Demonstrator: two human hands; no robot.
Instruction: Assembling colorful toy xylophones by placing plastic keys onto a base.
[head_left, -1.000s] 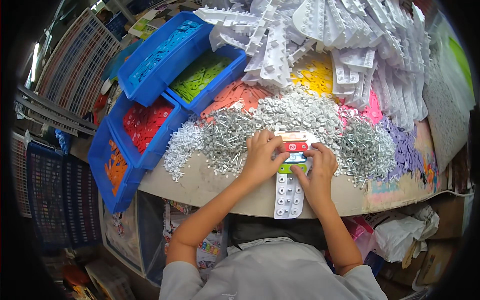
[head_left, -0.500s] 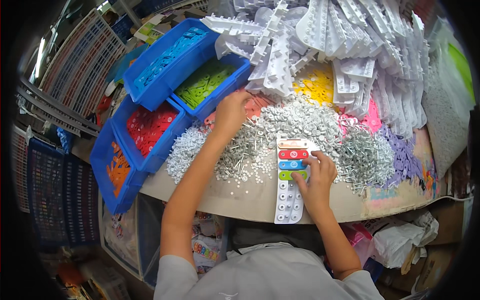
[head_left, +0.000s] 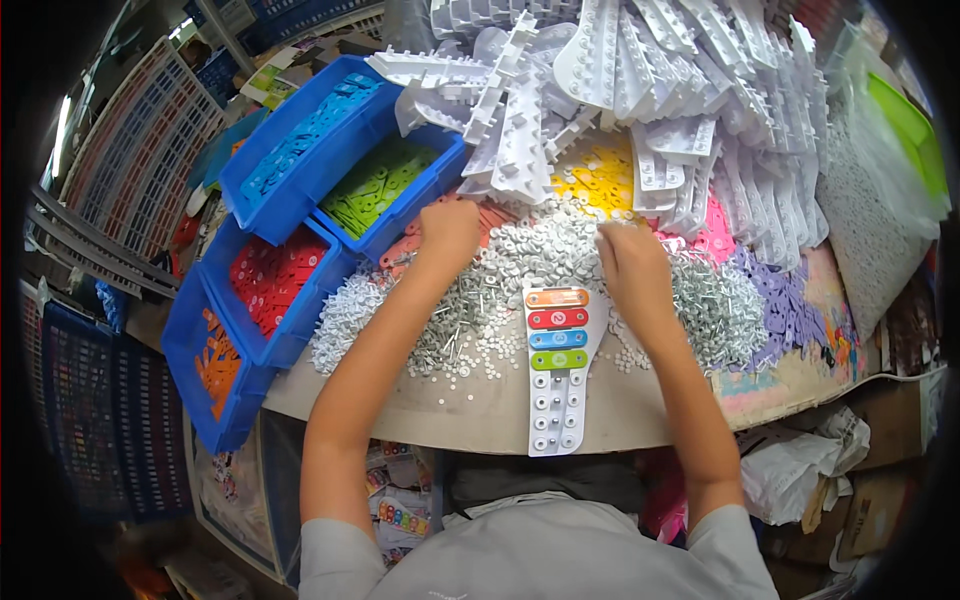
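Left hand is curled over the flat salmon strips, out past the far left corner of the board. Fingertips are hidden, so I can't tell if it's pinching anything. Right hand is bent down into the right side of the cap pile, beyond the board's far right corner; can't tell if those fingers are together or apart either. Board's lying on the table between the forearms, near end right at the edge: smooth white plastic, wider at the far end. Across it sit four glossy, round-ended bars, far to near: orange, red, blue, green. Nearer than those are ring-shaped studs in two rows with shiny pins between. Spiky heaps of metal-looking screws flank the board, left and right. Way beyond it there's a big jumble of knobbly white plastic.
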